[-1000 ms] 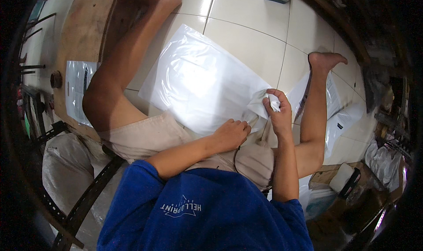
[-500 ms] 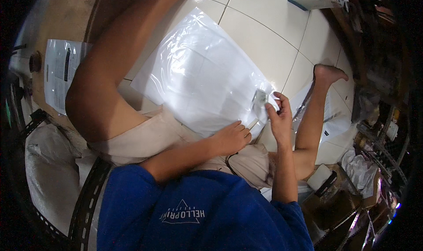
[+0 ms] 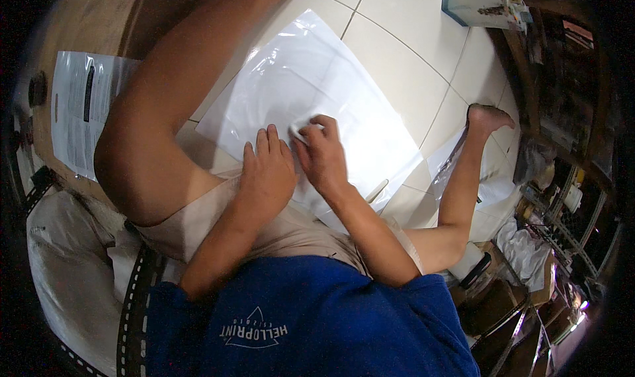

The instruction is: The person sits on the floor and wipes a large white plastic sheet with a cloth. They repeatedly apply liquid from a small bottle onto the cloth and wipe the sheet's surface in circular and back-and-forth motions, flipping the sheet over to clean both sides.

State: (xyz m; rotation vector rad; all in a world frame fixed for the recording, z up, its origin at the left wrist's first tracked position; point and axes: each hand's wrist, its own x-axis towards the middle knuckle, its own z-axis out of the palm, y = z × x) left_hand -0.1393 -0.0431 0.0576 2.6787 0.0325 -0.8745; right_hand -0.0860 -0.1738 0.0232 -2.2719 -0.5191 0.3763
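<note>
A large glossy white plastic bag lies flat on the floor in front of me. Near its corner by my right forearm is a slim pale slot, which looks like a cut-out handle. My left hand rests on the bag's near left part, fingers stretched out and palm down. Just right of it, my right hand has curled fingers round a small white curved thing, close above or against the bag. The fingers hide much of that thing, so I cannot tell its kind.
A printed plastic bag lies on a brown surface at the left. White sacks stand below it. A white and blue box sits at the far right, near cluttered shelves. More clear plastic packaging lies by my right foot.
My right hand has moved left with the small white thing, from the bag's right corner toward its middle. My left hand has shifted left and forward and now lies flat on the bag.
</note>
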